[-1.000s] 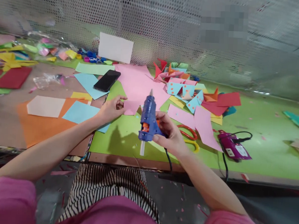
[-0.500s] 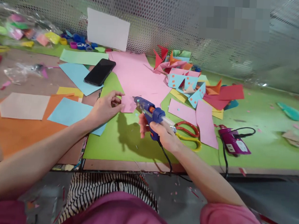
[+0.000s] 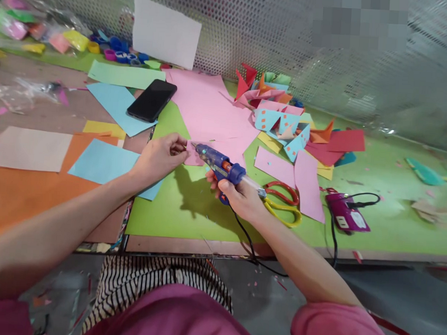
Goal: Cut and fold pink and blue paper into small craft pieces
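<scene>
My right hand (image 3: 240,198) grips a blue glue gun (image 3: 219,163) by its handle, nozzle pointing left at a small pink paper piece (image 3: 194,155). My left hand (image 3: 160,156) pinches the left edge of that pink piece, which lies on a green sheet (image 3: 191,206). The gun's black cord (image 3: 247,241) runs down off the table edge. A large pink sheet (image 3: 207,109) lies just behind the small piece.
Red and yellow scissors (image 3: 283,203) and pink cut-outs (image 3: 301,179) lie right of my hand. A purple device (image 3: 346,219) with a cable sits further right. A black phone (image 3: 152,100), blue and orange sheets and folded paper shapes (image 3: 278,118) cover the table. Perforated metal wall behind.
The glue gun has turned from upright to lying sideways, its nozzle now close to the small pink piece. My left hand has closed on that piece's edge.
</scene>
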### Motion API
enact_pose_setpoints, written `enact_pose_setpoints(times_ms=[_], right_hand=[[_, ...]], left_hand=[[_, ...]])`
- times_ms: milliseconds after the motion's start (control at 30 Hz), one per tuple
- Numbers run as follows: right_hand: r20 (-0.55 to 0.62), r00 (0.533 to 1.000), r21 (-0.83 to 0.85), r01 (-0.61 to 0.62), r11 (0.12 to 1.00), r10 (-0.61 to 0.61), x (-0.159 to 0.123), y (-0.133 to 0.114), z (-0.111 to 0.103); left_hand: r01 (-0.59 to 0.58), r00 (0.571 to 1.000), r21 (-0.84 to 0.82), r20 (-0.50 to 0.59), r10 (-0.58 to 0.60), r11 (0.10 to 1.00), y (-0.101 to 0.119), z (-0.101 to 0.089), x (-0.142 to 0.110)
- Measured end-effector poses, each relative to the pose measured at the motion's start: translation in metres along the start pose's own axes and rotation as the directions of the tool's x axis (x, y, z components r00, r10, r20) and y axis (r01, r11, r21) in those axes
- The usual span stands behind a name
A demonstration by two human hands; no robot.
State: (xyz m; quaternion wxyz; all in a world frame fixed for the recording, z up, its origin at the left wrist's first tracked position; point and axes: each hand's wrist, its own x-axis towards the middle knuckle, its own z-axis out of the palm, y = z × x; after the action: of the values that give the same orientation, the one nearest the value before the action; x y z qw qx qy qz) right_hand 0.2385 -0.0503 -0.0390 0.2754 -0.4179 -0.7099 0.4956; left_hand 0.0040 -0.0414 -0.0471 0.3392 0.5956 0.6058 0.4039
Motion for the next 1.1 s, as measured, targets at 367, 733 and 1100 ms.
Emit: enact_pose_setpoints(times_ms=[367,733,1100], right_hand=[[0.0,0.996,-0.174,0.088,0.981,-0.089,0.001,-0.003,0.0],[-0.044,0.994,-0.23,0.083,0.97,-0.095,0.002,-0.007,0.002],[-0.031,0.998,-0.294,0.051,0.954,-0.063,0.004,-0.014,0.001]], left_hand=[[-0.017,1.0,0.007,0.012,0.017,1.0,0.0,0.0,-0.001],[-0.005,1.0,0.051,0.012,0.004,0.999,0.004,-0.002,-0.002],[-0.007,1.0,0.051,0.009,0.006,0.999,0.005,-0.001,-0.002]])
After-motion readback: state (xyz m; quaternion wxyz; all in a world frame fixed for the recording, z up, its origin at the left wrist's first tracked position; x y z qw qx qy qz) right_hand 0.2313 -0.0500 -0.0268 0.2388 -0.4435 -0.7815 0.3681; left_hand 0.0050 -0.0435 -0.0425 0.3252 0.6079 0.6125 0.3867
